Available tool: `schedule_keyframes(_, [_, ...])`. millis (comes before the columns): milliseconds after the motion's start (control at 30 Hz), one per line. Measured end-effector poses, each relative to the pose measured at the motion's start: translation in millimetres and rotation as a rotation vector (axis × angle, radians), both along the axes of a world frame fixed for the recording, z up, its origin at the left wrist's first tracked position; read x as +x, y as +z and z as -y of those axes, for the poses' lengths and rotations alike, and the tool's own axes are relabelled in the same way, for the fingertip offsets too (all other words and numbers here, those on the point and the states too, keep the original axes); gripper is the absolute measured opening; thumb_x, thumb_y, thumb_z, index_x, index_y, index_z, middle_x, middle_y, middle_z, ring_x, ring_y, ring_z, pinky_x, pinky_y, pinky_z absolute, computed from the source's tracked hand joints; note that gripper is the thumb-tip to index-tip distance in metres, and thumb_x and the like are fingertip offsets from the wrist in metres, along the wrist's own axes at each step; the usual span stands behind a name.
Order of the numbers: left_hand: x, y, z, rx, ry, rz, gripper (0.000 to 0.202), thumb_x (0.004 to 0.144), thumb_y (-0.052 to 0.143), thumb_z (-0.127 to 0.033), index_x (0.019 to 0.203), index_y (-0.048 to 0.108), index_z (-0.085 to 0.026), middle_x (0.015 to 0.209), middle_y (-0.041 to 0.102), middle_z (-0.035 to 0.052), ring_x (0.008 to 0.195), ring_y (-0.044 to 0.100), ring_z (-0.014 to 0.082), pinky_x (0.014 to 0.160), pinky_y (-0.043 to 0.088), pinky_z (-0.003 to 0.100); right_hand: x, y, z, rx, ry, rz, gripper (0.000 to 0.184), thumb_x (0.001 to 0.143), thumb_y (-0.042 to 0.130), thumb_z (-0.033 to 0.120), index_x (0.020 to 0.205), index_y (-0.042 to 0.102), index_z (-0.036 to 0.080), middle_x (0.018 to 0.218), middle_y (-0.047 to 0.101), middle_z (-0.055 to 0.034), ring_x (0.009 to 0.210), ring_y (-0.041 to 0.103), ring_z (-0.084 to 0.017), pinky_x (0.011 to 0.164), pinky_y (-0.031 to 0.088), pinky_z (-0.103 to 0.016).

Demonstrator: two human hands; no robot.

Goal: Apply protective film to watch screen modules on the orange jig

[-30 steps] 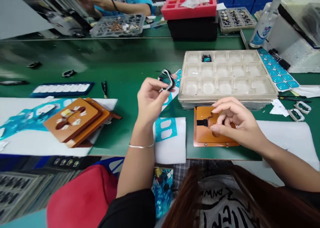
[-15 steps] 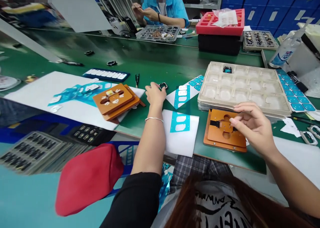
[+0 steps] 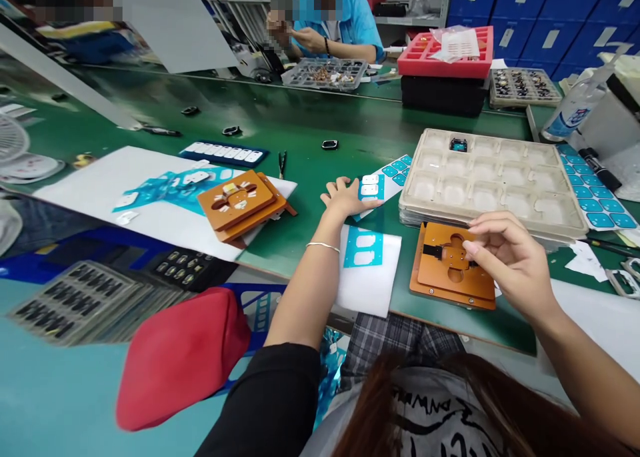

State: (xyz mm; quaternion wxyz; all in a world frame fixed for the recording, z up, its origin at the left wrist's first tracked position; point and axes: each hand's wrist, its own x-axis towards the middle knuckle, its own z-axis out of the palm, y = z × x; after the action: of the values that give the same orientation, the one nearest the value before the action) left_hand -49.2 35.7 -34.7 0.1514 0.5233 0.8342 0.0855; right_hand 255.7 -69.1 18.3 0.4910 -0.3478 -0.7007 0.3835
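Sticker pick-up seems in hand: left hand lies open on the sticker sheet at centre, right hand rests curled fingers on the jig at lower right, grip unclear; next needs an edge pinch

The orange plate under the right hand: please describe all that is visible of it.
The orange plate lies flat on the green table, just before the beige tray. It looks like two stacked layers of smooth hard board; the upper has rounded cut-outs, and a small black piece sits at its left. The right hand rests its fingertips on top.
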Motion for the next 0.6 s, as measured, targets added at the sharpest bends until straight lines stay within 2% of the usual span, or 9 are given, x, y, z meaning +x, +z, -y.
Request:
schedule_keyframes(100, [7.0,-0.7,1.5,-0.023,-0.039,-0.014,0.087,0.076,0.065,-0.069,0.151,0.043,-0.031,0.161,0.031,0.0148,0.143,0.028,0.0465,0.113,0.029,0.059,-1.5,-1.3,-0.4,0.007,0.000,0.007,0.006,0.088,0.071,0.027,0.092,0.067,0.025,0.100,0.059,-0.0051,0.073,0.060,-0.014,0.052,0.051,-0.028])
schedule_keyframes(267, [9.7,0.4,2.6,0.043,-0.060,-0.025,0.067,0.083,0.065,-0.061,0.143,0.054,-0.034,0.155,0.041,0.0133,0.139,0.035,0.0427,0.111,0.033,0.056,-1.9,-2.8,-1.0,0.022,0.001,0.025,0.003,0.087,0.071,0.027,0.089,0.068,0.025,0.098,0.060,-0.0064,0.089,0.061,-0.019,0.055,0.051,-0.027])
schedule_keyframes(433, [9.4,0.9,5.9,0.193,-0.078,-0.038,0.051,0.087,0.065,-0.053,0.133,0.064,-0.031,0.136,0.061,0.0147,0.131,0.044,0.0423,0.105,0.036,0.059,-1.2,-1.7,-0.5,0.046,-0.004,0.036,0.002,0.088,0.070,0.027,0.088,0.069,0.025,0.097,0.062,-0.0064,0.090,0.062,-0.019,0.057,0.052,-0.027])
schedule_keyframes(500, [7.1,-1.5,5.8,0.262,-0.095,-0.033,0.045,0.087,0.065,-0.054,0.123,0.071,-0.029,0.133,0.063,0.0139,0.128,0.046,0.0421,0.104,0.037,0.060,-1.3,-1.8,-0.5,0.052,-0.008,0.039,0.003,0.088,0.070,0.027,0.087,0.069,0.025,0.096,0.062,-0.0064,0.089,0.062,-0.019,0.057,0.052,-0.027])
schedule_keyframes(600, [2.0,-4.4,4.3,0.377,-0.143,-0.007,0.039,0.086,0.067,-0.053,0.107,0.078,-0.023,0.133,0.063,0.0143,0.124,0.052,0.0396,0.101,0.044,0.054,-1.4,-3.0,-1.1,0.064,-0.010,0.045,0.002,0.088,0.069,0.026,0.088,0.069,0.024,0.097,0.063,-0.0064,0.089,0.062,-0.019,0.056,0.051,-0.026])
